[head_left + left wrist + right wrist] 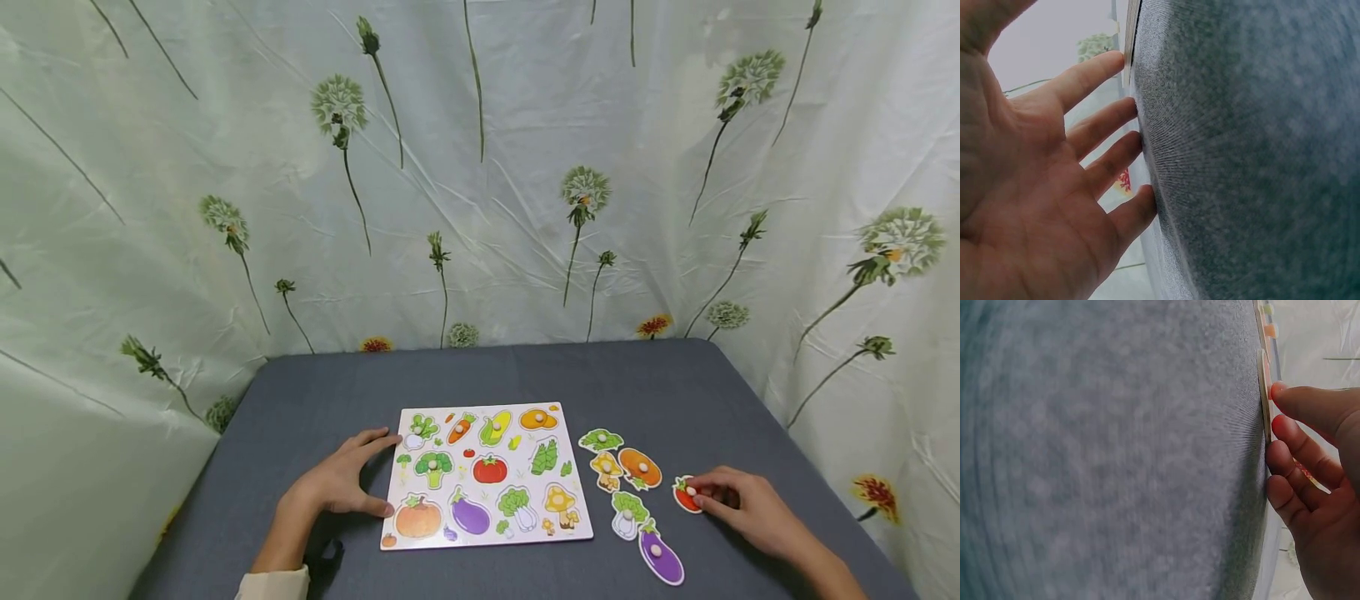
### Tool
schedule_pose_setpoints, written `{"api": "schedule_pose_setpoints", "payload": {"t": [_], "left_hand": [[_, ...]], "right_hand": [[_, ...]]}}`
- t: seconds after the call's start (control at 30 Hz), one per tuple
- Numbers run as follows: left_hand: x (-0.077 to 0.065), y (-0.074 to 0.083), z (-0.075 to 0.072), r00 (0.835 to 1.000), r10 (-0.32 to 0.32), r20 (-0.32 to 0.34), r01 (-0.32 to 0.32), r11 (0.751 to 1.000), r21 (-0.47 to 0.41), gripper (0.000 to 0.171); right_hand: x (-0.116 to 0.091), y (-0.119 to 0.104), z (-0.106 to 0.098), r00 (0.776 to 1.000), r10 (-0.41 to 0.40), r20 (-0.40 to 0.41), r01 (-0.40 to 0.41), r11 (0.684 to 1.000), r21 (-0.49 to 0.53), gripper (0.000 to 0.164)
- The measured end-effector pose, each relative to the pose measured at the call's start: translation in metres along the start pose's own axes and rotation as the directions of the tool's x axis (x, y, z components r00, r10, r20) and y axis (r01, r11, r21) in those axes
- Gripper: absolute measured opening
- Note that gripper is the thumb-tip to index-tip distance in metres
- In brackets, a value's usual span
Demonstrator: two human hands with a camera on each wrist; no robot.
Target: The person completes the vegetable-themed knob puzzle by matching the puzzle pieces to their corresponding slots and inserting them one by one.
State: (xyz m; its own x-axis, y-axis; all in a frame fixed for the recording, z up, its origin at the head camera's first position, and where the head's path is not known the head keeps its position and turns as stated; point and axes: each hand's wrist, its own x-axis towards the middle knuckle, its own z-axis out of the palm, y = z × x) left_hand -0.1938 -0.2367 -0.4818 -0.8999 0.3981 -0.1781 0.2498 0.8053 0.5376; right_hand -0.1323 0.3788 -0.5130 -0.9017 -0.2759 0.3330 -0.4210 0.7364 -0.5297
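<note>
A white puzzle board (480,542) printed with vegetables lies flat on the table. My left hand (337,479) is spread at its left side, thumb and fingers touching the edge; the left wrist view shows the palm and extended fingers. At the right, my right hand (750,508) pinches the tomato piece (683,498) with thumb and index finger around its knob. In the right wrist view the piece's thin edge (1264,394) sits close to the tabletop. Knobbed carrot (460,428), corn (496,428) and broccoli (432,467) pieces sit in the board, which shows a printed tomato (490,470) near its middle.
Loose pieces lie between board and right hand: a green vegetable (600,440), a mushroom (606,471), a pumpkin (640,468), a bok choy (628,515) and an eggplant (661,557). Grey cloth (480,375) covers the table. A flower-printed curtain (480,208) hangs behind.
</note>
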Motion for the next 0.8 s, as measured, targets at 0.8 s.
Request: {"api": "schedule_pose_setpoints", "payload": {"t": [0.8], "left_hand": [[-0.0001, -0.0006, 0.0005, 1.0, -0.02, 0.001, 0.02, 1.0, 0.011, 0.111]], "right_hand": [[0.0082, -0.0082, -0.0067, 0.997, 0.033, -0.068, -0.032, 0.999, 0.003, 0.016]]}}
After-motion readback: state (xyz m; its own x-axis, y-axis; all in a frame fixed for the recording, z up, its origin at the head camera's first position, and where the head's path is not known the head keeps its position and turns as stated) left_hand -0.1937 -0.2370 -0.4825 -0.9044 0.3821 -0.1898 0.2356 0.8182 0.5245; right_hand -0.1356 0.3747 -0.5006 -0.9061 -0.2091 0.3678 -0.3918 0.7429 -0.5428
